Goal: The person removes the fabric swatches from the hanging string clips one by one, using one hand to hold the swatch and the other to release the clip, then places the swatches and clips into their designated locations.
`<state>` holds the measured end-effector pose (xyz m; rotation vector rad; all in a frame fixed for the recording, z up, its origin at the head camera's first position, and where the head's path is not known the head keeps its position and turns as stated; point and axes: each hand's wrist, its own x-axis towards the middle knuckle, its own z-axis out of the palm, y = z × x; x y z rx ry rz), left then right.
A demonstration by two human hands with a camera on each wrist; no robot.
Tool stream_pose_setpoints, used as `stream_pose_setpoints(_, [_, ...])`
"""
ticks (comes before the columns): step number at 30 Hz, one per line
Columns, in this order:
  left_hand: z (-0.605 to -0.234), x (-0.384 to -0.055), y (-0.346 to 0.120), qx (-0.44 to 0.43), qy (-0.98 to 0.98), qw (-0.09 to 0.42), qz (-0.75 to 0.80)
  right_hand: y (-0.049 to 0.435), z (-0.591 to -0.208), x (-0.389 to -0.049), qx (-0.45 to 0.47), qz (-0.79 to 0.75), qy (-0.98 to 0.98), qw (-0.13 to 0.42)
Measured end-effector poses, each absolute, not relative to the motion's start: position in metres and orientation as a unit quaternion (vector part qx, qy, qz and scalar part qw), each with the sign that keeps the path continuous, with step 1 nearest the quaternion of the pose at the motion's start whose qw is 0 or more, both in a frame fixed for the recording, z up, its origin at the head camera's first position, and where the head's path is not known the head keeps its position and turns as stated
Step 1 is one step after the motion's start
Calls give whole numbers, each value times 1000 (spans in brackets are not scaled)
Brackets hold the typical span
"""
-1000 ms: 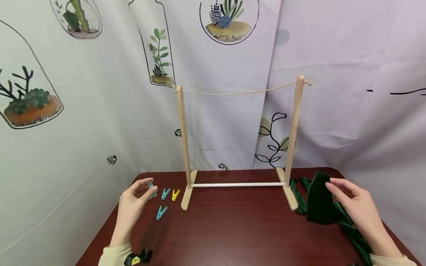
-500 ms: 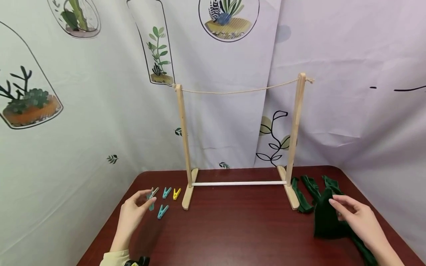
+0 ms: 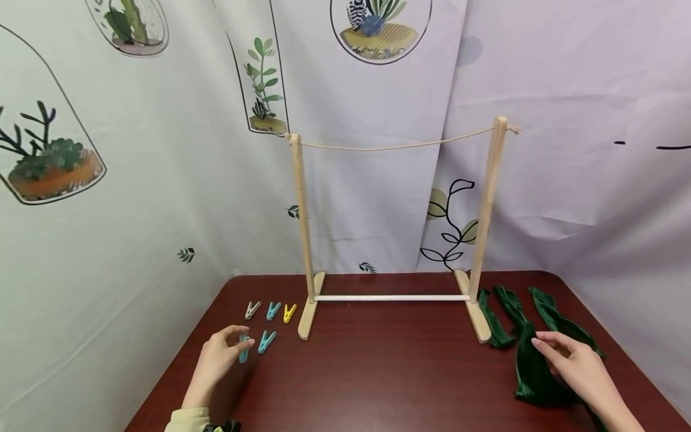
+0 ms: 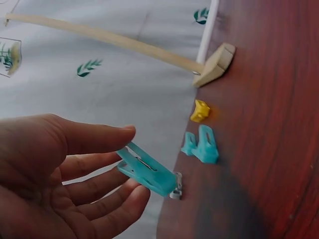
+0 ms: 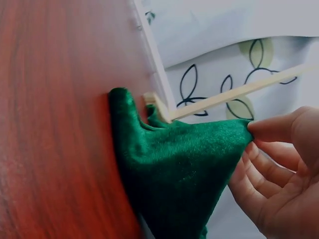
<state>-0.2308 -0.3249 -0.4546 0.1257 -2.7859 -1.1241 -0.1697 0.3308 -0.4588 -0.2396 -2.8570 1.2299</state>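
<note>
My left hand [image 3: 218, 360] pinches a teal clothespin [image 4: 147, 169] between thumb and fingers, just above the table at the left. Several more clothespins lie close by: a pale grey one [image 3: 252, 310], a teal one [image 3: 273, 311], a yellow one [image 3: 289, 313] and a nearer teal one [image 3: 267, 342]. Over at the right, my right hand [image 3: 577, 366] pinches a corner of a dark green velvety cloth [image 5: 184, 159]. The cloth's upper part is raised; its lower part reaches the table, partly hidden behind the hand. Other green strips [image 3: 561, 318] lie beyond it.
A wooden stand rises at the back of the dark red table [image 3: 378, 372], with a left post [image 3: 303, 216], a right post [image 3: 488, 210], a white crossbar [image 3: 391, 298] and a sagging cord [image 3: 378, 148] between the tops. A printed curtain [image 3: 367, 204] hangs behind.
My left hand has come down and nearer with the teal clothespin, away from the pale grey one. The right hand has lowered the green cloth toward the near side, uncovering more strips.
</note>
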Motion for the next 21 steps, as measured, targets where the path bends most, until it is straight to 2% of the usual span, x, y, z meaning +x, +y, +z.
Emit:
stream_pose_setpoints(9, [-465, -240, -331, 45, -933, 29, -357, 329, -471, -183, -79, 379, -922, -23])
stream_pose_setpoints(21, [-474, -258, -336, 44, -934, 45, -351, 329, -486, -190, -73, 395, -915, -45])
